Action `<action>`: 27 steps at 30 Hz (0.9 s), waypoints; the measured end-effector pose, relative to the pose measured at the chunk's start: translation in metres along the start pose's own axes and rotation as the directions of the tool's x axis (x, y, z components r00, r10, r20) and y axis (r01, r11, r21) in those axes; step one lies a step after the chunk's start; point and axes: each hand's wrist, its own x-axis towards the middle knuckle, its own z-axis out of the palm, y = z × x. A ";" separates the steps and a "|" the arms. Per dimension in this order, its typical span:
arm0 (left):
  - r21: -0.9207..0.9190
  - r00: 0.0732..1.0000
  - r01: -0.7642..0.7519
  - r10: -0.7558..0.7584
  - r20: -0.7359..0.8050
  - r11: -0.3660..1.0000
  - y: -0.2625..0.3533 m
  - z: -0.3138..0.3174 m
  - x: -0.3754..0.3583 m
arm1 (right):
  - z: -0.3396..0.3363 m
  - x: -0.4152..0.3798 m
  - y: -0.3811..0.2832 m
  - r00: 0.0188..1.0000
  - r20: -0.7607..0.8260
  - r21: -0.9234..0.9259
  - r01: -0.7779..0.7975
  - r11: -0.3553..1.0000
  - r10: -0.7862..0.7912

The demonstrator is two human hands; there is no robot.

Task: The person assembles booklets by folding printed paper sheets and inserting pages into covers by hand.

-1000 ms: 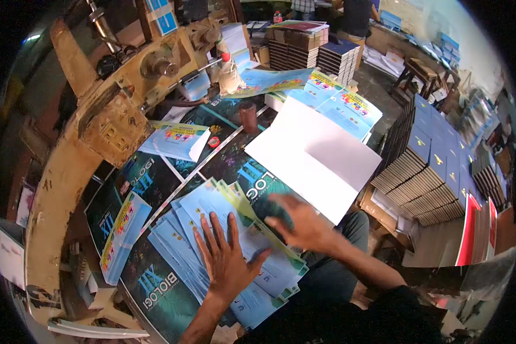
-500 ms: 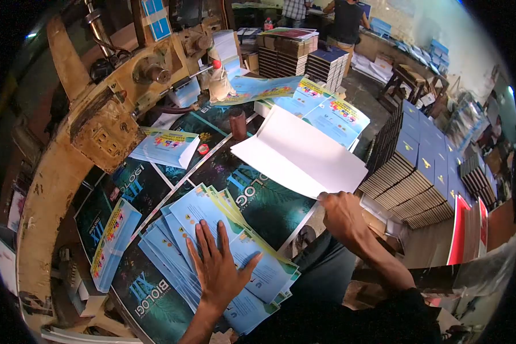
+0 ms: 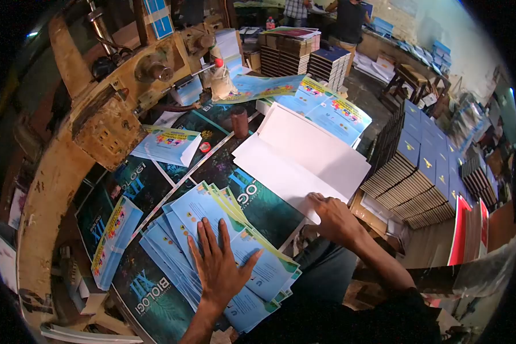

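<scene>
My left hand (image 3: 218, 261) lies flat, fingers spread, on a fanned pile of blue printed covers (image 3: 264, 269) with green-yellow edges. At the right, my right hand (image 3: 341, 223) has its fingers closed on the near edge of a creased sheet, white side up (image 3: 295, 166). That sheet rests partly over a stack of blue printed covers (image 3: 327, 117) behind it. Under both lie dark green sheets printed "BIOLOGI XII" (image 3: 275, 209). A brown cylinder (image 3: 239, 123) stands beyond the sheet's left corner.
A worn metal machine frame (image 3: 46, 195) curves along the left. Folded blue covers (image 3: 166, 143) and a taped bundle (image 3: 116, 243) lie near it. Tall stacks of dark blue books (image 3: 410, 155) stand at the right. Two people (image 3: 350, 23) are at the back.
My right hand has moved slightly left and down with the near edge of the white sheet, which now lies flatter and more open. My left hand has stayed in place.
</scene>
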 end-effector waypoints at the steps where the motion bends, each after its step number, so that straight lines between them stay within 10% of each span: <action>1: 0.001 1.000 0.002 -0.002 0.000 1.000 -0.001 0.000 0.000 | -0.008 0.005 -0.003 0.961 0.234 0.069 -0.165 0.984 0.145; 7: 0.006 1.000 -0.014 0.014 -0.017 1.000 0.001 -0.001 -0.001 | -0.014 0.012 0.024 0.993 0.100 0.263 0.036 0.964 -0.065; 10: -0.031 0.993 -0.117 0.117 0.008 0.993 -0.005 0.007 -0.002 | -0.046 -0.007 -0.017 0.998 -0.060 -0.149 -0.038 0.988 0.029; 14: -0.170 0.983 -0.158 0.171 0.062 0.973 -0.008 0.008 0.001 | -0.072 -0.034 -0.067 0.963 -0.203 -0.157 0.145 0.977 -0.176; 16: -0.415 0.995 -0.096 0.092 -0.030 0.905 0.000 -0.007 0.008 | -0.088 -0.041 -0.088 0.965 0.085 0.158 0.234 0.959 -0.249; 18: -0.641 0.989 -0.069 -0.032 -0.144 0.765 0.004 -0.034 0.015 | -0.065 -0.037 -0.084 0.949 -0.076 0.555 0.295 0.778 -0.305; 20: -0.372 0.970 -0.103 0.011 -0.242 0.922 0.010 -0.057 0.017 | -0.033 -0.028 -0.085 0.983 -0.049 0.854 0.133 0.503 -0.178; 24: 0.039 0.996 -0.073 0.070 0.060 0.997 0.007 -0.022 0.010 | 0.017 -0.012 -0.073 0.926 0.310 0.727 -0.085 0.682 -0.215; 27: -0.043 0.993 -0.087 0.090 0.080 0.995 -0.001 0.001 0.004 | 0.024 -0.008 -0.043 0.952 -0.281 0.305 0.206 0.930 -0.119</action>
